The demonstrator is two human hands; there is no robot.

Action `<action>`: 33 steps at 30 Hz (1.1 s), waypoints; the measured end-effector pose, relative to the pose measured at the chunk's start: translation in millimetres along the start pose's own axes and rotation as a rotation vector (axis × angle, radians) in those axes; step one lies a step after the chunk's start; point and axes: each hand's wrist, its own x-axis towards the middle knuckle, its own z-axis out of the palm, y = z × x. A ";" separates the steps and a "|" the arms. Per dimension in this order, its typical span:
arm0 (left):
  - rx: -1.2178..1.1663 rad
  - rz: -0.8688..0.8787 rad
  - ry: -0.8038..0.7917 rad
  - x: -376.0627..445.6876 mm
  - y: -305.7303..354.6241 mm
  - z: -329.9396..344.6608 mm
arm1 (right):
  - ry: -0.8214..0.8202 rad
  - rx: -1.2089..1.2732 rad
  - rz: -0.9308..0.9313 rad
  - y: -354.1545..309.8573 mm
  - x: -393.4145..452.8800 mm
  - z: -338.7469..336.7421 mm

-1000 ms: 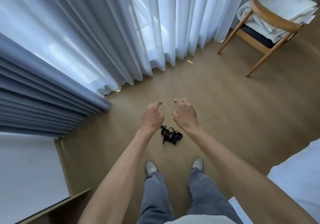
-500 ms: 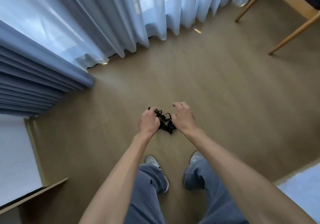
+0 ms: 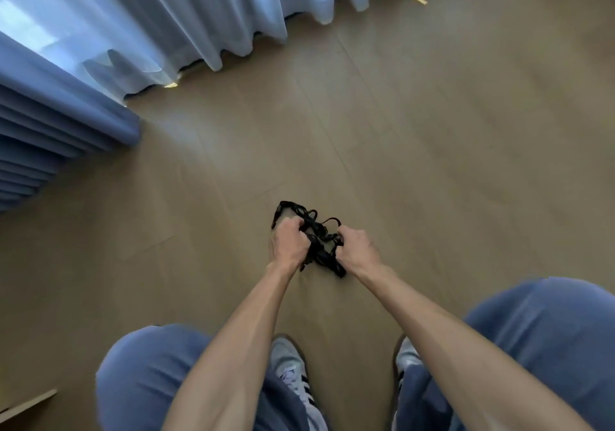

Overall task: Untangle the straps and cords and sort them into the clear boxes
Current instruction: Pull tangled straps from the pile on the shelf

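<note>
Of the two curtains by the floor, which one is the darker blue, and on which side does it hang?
The darker blue one is the heavy pleated curtain at the left edge. The sheer curtain along the top is pale and lets daylight through.

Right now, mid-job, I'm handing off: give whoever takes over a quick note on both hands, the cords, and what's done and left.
Left hand: grips the left side of the black tangle of straps and cords.
Right hand: grips its right side.
Tangle: low over the wooden floor in front of the shoes; whether it touches the floor cannot be told.
Done: bundle is in hand.
Left: untangle everything and sort it. No clear boxes in view; find them first.
</note>
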 end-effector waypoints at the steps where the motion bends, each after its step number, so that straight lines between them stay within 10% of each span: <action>1: -0.007 -0.009 0.011 14.3 -5.9 14.7 | -0.007 -0.006 -0.001 8.5 16.2 14.4; 11: 0.112 0.182 -0.210 87.7 -44.9 122.2 | -0.332 -0.294 -0.109 65.6 97.5 118.5; 19: 0.383 0.125 -0.168 63.4 -87.7 135.2 | -0.104 -0.522 0.087 108.9 81.3 131.6; 24: 0.517 -0.056 -0.139 55.9 -99.4 136.2 | 0.193 0.005 0.195 94.9 91.8 110.7; 33: -0.489 -0.368 0.102 78.7 -86.0 105.3 | 0.125 0.222 0.300 85.9 90.8 106.7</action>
